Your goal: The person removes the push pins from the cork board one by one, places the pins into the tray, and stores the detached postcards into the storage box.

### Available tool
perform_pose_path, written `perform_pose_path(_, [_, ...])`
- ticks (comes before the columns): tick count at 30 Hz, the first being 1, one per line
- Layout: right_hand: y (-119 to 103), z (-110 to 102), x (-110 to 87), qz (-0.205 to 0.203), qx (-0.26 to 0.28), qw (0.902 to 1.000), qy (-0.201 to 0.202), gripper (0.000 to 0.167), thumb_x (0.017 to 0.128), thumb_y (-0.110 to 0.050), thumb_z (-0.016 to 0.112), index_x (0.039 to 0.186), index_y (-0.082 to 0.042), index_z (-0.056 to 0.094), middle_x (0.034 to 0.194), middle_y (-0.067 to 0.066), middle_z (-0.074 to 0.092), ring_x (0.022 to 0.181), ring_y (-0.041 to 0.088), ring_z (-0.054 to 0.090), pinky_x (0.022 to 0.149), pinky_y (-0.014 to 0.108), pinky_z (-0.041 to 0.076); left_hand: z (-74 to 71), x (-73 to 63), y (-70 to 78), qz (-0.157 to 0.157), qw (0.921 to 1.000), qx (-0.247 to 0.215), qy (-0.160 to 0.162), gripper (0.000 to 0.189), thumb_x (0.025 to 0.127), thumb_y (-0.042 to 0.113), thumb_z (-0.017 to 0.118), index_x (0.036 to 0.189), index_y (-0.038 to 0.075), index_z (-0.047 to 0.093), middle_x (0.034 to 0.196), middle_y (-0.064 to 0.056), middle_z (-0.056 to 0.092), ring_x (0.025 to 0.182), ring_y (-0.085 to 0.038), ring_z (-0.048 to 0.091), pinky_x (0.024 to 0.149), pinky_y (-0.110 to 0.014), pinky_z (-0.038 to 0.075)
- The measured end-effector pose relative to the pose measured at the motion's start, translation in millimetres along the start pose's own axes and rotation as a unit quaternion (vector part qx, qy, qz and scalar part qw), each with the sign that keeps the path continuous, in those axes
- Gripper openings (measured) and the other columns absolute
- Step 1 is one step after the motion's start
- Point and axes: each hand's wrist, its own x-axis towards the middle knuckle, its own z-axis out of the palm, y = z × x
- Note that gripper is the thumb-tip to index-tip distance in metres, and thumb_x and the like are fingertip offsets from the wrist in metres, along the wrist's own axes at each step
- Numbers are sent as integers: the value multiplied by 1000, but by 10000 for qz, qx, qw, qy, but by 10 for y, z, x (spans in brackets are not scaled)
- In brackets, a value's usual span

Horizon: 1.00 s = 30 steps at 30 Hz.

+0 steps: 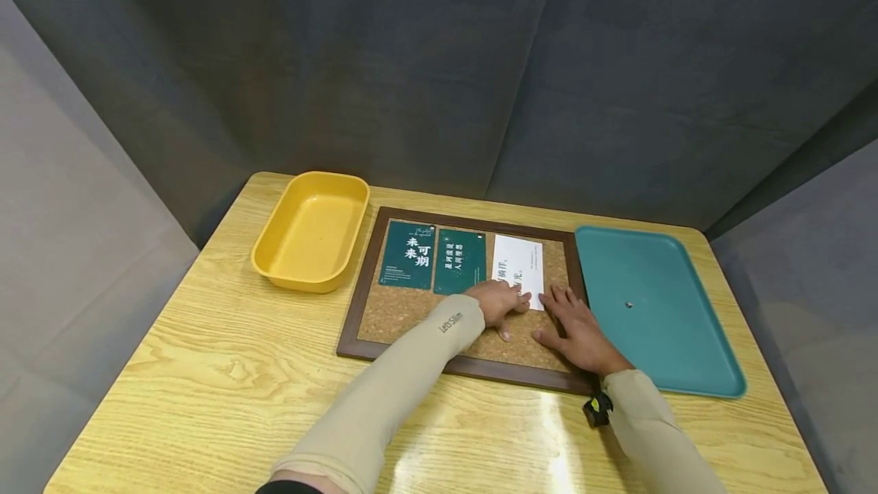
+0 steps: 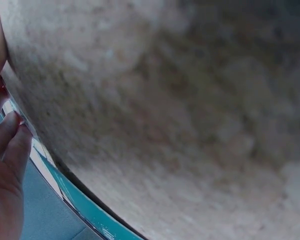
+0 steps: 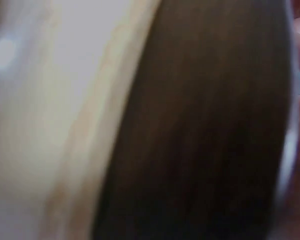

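Observation:
A white card (image 1: 531,258) printed with dark characters lies on a brown-framed cork board (image 1: 398,314). My left hand (image 1: 499,302) reaches over the board, its fingers resting on the card's lower part and covering some of the print. At the card's lower right corner are the fingertips of my right hand (image 1: 579,330), which lies palm down over the board with its fingers spread. To the left of the white card are two green cards, a middle one (image 1: 469,246) and a far-left one (image 1: 394,254), both with white characters. Blurred cork (image 2: 165,125) fills most of the left wrist view.
Left of the board stands a yellow basin (image 1: 312,238). A teal tray (image 1: 658,265) adjoins the board's right side, with a small metallic thing (image 1: 628,304) on it. Everything rests on a wood-grain table (image 1: 206,326) with a dark curtain (image 1: 411,75) behind.

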Motion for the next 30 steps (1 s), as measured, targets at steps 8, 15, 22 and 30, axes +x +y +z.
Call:
perform_pose_path(8, [14,-30,-30,28,-2,9999,-96,73,95,-39,58,150,-1,30,157,28,8,143,49,1,110,65,1,-37,16,19,0,10000,13,27,86,73,48,68,150,23,37,156,-4,28,139,-21,35,111,-30,31])
perform_pose_path(15, [43,-26,-37,31,-33,9999,-100,73,96,-40,57,152,-3,28,158,26,7,143,48,0,111,64,0,-64,9,30,-20,10000,-39,-8,84,74,47,69,149,24,38,157,-3,27,140,-21,34,112,-30,31])
perform_pose_path(22, [24,0,-45,26,36,9999,-125,72,96,-40,57,152,-4,29,158,25,6,143,48,-1,110,65,-1,-16,-38,32,0,9998,-141,109,82,75,46,70,148,23,40,156,0,28,140,-23,34,113,-31,29])
perform_pose_path(30, [38,35,-56,85,-98,9999,-115,72,96,-44,54,153,-8,28,159,22,6,144,45,-1,111,63,-2,-32,-96,46,-102,9984,-390,395,68,79,41,73,141,20,53,157,-1,28,144,-17,24,115,-26,22])
